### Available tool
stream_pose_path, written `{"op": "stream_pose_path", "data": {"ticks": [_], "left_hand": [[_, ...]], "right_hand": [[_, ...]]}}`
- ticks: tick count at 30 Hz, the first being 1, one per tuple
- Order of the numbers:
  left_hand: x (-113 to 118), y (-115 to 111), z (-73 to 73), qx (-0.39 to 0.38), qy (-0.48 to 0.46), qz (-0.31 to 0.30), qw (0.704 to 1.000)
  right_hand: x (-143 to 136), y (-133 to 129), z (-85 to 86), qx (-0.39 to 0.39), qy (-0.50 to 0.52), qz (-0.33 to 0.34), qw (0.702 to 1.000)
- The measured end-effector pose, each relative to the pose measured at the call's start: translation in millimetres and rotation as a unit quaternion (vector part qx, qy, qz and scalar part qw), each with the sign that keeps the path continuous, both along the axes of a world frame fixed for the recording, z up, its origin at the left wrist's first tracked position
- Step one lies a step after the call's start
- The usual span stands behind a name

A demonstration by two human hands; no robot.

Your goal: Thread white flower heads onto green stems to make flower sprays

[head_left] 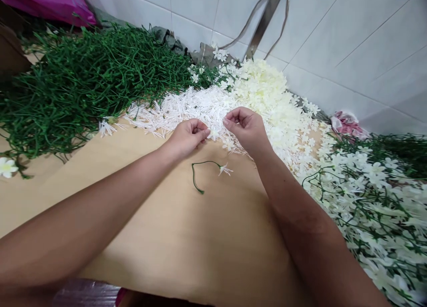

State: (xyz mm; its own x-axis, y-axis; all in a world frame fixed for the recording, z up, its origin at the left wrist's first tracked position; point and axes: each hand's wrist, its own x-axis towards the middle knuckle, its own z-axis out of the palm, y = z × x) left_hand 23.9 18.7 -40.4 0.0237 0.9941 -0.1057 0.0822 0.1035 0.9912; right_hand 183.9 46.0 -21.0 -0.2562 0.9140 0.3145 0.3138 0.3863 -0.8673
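Observation:
My left hand (190, 137) is closed in a pinch, with a small white artificial flower (213, 133) at its fingertips. Across from it, my right hand (246, 125) has thumb and fingers pressed together; whatever they may hold is too small to make out. Behind both hands spreads a heap of thin white stamens (200, 101), running into a pile of pale yellow-white blossoms (262, 86). On the cardboard (160, 236) below my hands lies a bent green stem (194, 175) tipped with a white blossom and stamens (225, 169).
A big heap of green plastic stems (100, 71) fills the back left. To the right lie many flowers on stems (373, 209). Against the tiled wall (320, 40) leans a flat bar with a strap (265, 24). A magenta bag (56, 4) sits far left.

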Motion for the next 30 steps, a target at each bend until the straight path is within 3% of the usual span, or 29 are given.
{"op": "stream_pose_path", "data": {"ticks": [4,11,30], "left_hand": [[0.5,-0.7,2.1,-0.004,-0.021,0.006,1.000],[-0.5,-0.2,1.3,-0.004,-0.028,0.000,1.000],[-2.8,2.3,-3.8,0.012,-0.035,-0.023,0.999]], "right_hand": [[-7.6,-8.5,0.8,-0.003,-0.029,0.032,0.999],[-8.3,-9.8,-6.4,0.133,-0.158,0.016,0.978],[-11.0,-8.9,-24.1,0.162,-0.223,0.027,0.961]]}}
